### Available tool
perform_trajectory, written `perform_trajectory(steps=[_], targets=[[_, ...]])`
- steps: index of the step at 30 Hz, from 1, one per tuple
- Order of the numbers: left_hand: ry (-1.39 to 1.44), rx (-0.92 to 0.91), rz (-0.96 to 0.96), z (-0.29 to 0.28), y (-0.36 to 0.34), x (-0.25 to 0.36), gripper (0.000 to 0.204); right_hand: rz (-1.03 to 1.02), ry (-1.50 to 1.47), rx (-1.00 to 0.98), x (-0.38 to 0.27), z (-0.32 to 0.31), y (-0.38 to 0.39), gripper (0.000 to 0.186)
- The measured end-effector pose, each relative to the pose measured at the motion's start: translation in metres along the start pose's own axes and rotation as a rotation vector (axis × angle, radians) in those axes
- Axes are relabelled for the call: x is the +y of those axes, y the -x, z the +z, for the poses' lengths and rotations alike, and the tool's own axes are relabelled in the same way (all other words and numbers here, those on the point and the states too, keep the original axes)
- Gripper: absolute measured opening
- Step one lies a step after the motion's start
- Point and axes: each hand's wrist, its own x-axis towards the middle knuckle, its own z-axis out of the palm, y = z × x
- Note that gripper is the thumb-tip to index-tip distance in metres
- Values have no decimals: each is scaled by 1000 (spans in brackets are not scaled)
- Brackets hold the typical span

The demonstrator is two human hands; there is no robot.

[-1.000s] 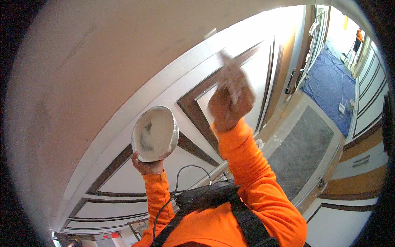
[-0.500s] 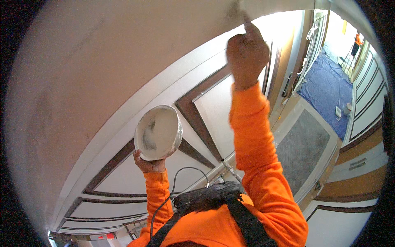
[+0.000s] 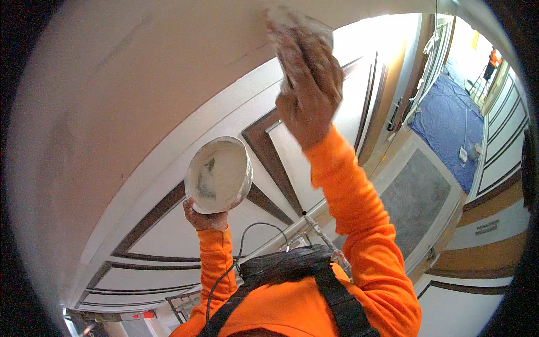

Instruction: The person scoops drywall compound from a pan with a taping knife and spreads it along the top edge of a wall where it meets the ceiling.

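Observation:
My left hand point(image 3: 205, 219) holds up a round bowl point(image 3: 246, 184) from below, tilted so that its inside shows. Pale plaster-like paste point(image 3: 227, 171) coats the bowl's inside, with a darker grey patch. Raised high, my right hand point(image 3: 310, 92) is closed on a flat whitish spreader point(image 3: 297, 23), blurred by motion, its exact kind unclear. The fingers lie stretched along the spreader, which is at the beige surface point(image 3: 168, 67) overhead; I cannot tell whether it presses on it. White smears mark the fingers.
White panelled doors with dark trim point(image 3: 269, 140) stand beyond the bowl. A ladder-like frame point(image 3: 320, 230) is just past my chest, where a black pouch point(image 3: 286, 264) and cable hang. Blue sheeting point(image 3: 446, 118) covers the floor at far right, with another person point(image 3: 493, 63) beyond.
My right hand has moved left and slightly down, turning so that the spreader shows more. The bowl in my left hand has risen slightly.

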Motion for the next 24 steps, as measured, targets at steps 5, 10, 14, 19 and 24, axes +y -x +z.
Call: perform_trajectory(steps=[5,10,14,19,24], targets=[[-14,20,48,-6,-4,-2,75,-61,-82,-133,-16,0,57,37],[-85,104,59,-9,1,-2,76,495,107,-55,54,-24,4,33],[-83,-20,29,-7,0,-1,78,278,123,103,-41,0,-14,50],[32,-8,-43,-6,-5,3,67,99,-76,-162,-90,-24,15,43],[6,-1,-40,0,0,2,70,-206,-70,-70,-10,9,29,34]])
